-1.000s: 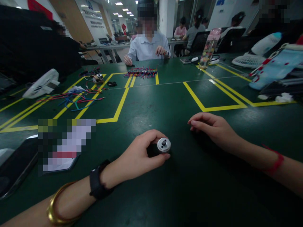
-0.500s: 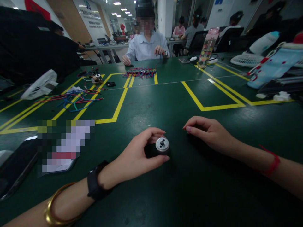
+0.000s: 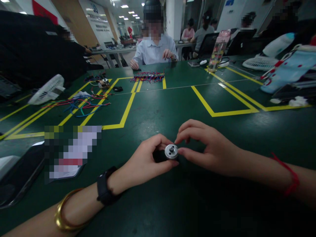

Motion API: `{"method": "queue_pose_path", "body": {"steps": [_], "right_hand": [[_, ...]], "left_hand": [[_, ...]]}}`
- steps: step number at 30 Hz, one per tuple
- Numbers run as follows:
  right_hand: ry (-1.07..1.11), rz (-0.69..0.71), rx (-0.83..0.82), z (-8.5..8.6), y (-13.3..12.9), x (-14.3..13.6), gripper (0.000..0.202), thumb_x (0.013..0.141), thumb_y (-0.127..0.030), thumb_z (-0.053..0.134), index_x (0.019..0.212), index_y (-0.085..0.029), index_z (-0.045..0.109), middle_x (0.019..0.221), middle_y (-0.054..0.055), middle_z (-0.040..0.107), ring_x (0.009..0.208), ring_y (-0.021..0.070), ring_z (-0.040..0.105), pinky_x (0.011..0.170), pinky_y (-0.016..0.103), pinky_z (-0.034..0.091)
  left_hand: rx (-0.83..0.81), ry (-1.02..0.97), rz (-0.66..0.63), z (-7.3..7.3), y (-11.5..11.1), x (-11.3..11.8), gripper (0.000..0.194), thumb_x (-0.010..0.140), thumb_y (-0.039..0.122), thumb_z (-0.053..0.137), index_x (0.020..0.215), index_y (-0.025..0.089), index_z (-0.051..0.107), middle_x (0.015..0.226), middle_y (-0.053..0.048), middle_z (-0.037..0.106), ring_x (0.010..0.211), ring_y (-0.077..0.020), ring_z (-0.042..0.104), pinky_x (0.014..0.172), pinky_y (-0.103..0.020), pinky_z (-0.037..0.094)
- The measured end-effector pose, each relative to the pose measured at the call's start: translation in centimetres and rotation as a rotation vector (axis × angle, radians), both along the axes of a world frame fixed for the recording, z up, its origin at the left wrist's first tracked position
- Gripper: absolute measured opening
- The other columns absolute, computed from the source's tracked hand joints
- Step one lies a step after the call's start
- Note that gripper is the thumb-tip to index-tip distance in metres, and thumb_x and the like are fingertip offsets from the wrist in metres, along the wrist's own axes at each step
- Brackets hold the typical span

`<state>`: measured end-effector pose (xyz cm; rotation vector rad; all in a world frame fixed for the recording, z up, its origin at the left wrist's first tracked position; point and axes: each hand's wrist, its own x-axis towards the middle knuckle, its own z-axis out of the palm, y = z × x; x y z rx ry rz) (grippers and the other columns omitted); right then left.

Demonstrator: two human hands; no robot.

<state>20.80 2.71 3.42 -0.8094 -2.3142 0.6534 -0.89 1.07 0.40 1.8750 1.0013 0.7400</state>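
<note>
A small round electric motor [image 3: 171, 151], silver on its end face with a short shaft in the middle, stands upright just above or on the green table. My left hand [image 3: 148, 156] wraps thumb and fingers around its side, gripping it. At the motor's right edge is my right hand [image 3: 209, 144], its thumb and forefinger apart and their tips at or very near the rim. Whether those tips press on the motor I cannot tell. The motor's lower body is dark and mostly hidden.
Loose red and blue wires [image 3: 81, 103] and a white fan [image 3: 48, 89] lie at the left, near a phone [image 3: 22, 174]. A wire bundle [image 3: 148, 77] sits before a person [image 3: 155, 47] opposite. A clear bottle [image 3: 218, 51] and a blue pouch [image 3: 286, 74] stand right.
My right hand has moved left to the motor and its thumb and forefinger have spread. My left hand keeps its hold on the motor. The view has shifted slightly.
</note>
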Motion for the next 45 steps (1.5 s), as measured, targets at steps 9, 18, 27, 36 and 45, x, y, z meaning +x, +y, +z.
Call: {"method": "queue_pose_path", "body": {"steps": [9, 18, 27, 36, 45], "right_hand": [[0.017, -0.047, -0.015, 0.7, 0.2, 0.7, 0.005, 0.085, -0.021, 0.064, 0.091, -0.020, 0.064, 0.096, 0.004, 0.056, 0.085, 0.0157, 0.057, 0.074, 0.028, 0.047], [-0.267, -0.019, -0.111, -2.5, -0.3, 3.6, 0.012, 0.085, -0.027, 0.064, 0.095, -0.022, 0.069, 0.109, 0.009, 0.058, 0.099, 0.0237, 0.056, 0.083, 0.041, 0.049], [0.197, -0.311, -0.510, -2.5, 0.2, 4.6, 0.021, 0.086, -0.041, 0.063, 0.094, -0.021, 0.066, 0.091, 0.004, 0.066, 0.081, 0.0176, 0.062, 0.070, 0.030, 0.050], [0.241, -0.347, -0.521, -2.8, 0.3, 4.7, 0.020, 0.087, -0.039, 0.062, 0.091, -0.020, 0.066, 0.084, 0.003, 0.066, 0.076, 0.0172, 0.062, 0.066, 0.030, 0.050], [-0.244, 0.006, -0.134, -2.0, -0.2, 3.3, 0.013, 0.084, -0.023, 0.064, 0.096, -0.020, 0.068, 0.108, 0.008, 0.059, 0.099, 0.0214, 0.058, 0.085, 0.037, 0.049]], "left_hand": [[0.015, 0.031, 0.013, 0.1, -0.1, 0.0, 0.028, 0.078, 0.027, 0.074, 0.097, 0.020, 0.056, 0.093, -0.002, 0.065, 0.083, -0.0171, 0.063, 0.074, -0.030, 0.051], [0.012, 0.045, 0.008, 0.2, -0.1, 0.0, 0.028, 0.078, 0.026, 0.073, 0.100, 0.019, 0.057, 0.100, -0.005, 0.067, 0.089, -0.0186, 0.064, 0.080, -0.033, 0.053], [-0.019, 0.059, -0.012, 0.5, -0.1, -0.2, 0.031, 0.080, 0.027, 0.072, 0.105, 0.019, 0.056, 0.105, -0.006, 0.067, 0.093, -0.0194, 0.065, 0.084, -0.034, 0.054], [-0.040, 0.039, -0.025, 0.4, -0.2, -0.3, 0.033, 0.079, 0.024, 0.072, 0.107, 0.020, 0.055, 0.107, -0.005, 0.067, 0.096, -0.0193, 0.065, 0.086, -0.034, 0.053], [-0.016, 0.042, -0.013, 0.4, -0.1, 0.1, 0.030, 0.078, 0.019, 0.071, 0.104, 0.020, 0.055, 0.099, -0.002, 0.067, 0.089, -0.0174, 0.065, 0.079, -0.030, 0.053]]}}
